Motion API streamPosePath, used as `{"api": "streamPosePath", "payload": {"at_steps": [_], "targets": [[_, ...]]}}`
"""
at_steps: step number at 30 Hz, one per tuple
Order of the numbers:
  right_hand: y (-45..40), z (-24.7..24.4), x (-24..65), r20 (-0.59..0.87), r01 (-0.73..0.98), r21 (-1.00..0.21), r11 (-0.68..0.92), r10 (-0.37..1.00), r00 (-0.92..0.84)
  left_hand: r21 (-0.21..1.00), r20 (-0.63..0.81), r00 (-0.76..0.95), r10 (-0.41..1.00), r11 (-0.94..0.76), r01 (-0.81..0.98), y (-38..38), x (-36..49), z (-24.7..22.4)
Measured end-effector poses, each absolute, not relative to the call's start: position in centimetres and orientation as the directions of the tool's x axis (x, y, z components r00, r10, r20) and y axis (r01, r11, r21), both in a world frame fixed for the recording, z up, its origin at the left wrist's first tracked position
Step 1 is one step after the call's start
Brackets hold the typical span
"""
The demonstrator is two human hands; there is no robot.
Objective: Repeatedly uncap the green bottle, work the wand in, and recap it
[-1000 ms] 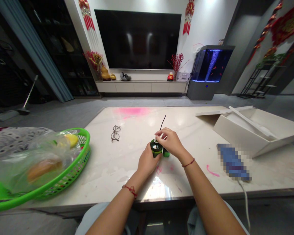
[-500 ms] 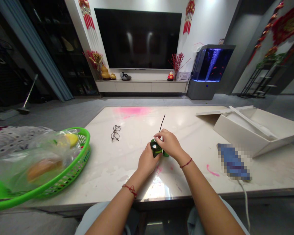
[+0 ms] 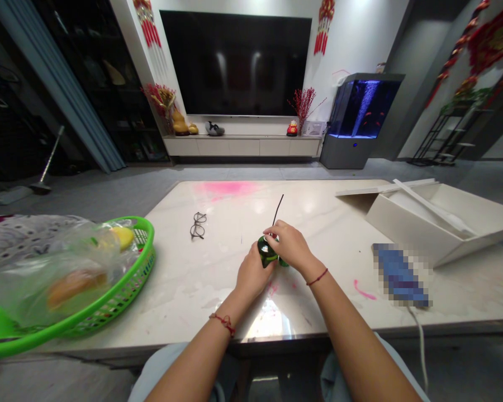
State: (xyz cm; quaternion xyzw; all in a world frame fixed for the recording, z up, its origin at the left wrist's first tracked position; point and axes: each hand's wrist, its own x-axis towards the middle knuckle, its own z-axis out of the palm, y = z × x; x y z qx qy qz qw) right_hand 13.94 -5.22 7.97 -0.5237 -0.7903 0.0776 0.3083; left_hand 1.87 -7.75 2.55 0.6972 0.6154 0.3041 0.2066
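My left hand [image 3: 255,273] is wrapped round a small dark green glass bottle [image 3: 267,252] on the table. Over the bottle's pale top bends my right hand [image 3: 292,244], its thumb and fingers pinched together there. The fingers hide most of what they grip. A thin black stick [image 3: 279,207] rises from behind the right fingers; its lower end is hidden, so I cannot tell where it rests. Under the right palm shows another bit of green [image 3: 282,262], mostly covered.
Black-framed glasses [image 3: 198,225] lie left of the hands. A green plastic basket [image 3: 147,259] with bagged food stands at the left edge. To the right are an open white box [image 3: 419,229] and a blurred blue object [image 3: 400,276] with a white cable [image 3: 419,340]. Pink stains mark the white tabletop [image 3: 184,301].
Almost nothing differs. The view has tipped slightly, and the black stick's upper end leans a touch further right. Both hands keep their places at the bottle.
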Motion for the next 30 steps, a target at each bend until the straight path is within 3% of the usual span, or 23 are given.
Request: {"api": "streamPosePath", "payload": {"at_steps": [30], "targets": [[-4.89, 7.69, 14.10, 0.356, 0.782, -0.469, 0.409, 0.899, -0.256, 0.681, 0.184, 0.054, 0.981, -0.167, 0.713, -7.61, 1.82, 2.25]]}}
